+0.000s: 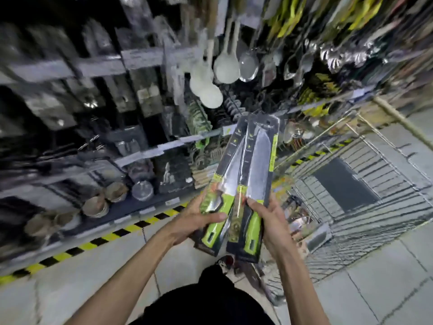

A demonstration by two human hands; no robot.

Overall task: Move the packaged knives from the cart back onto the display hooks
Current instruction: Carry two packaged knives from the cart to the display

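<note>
Two packaged knives with steel blades and lime-green handles on black cards stand side by side in front of me, tips pointing up toward the shelving. My left hand grips the handle end of the left packaged knife. My right hand grips the handle end of the right packaged knife. The two packs touch along their inner edges. The wire cart stands to the right of my hands. The display hooks sit above the packs among hanging utensils, blurred by motion.
White and steel ladles hang above the knives. Shelves at the left carry bowls and boxed goods. A yellow-and-black striped strip runs along the shelf base on the tiled floor. More packaged goods lie in the cart.
</note>
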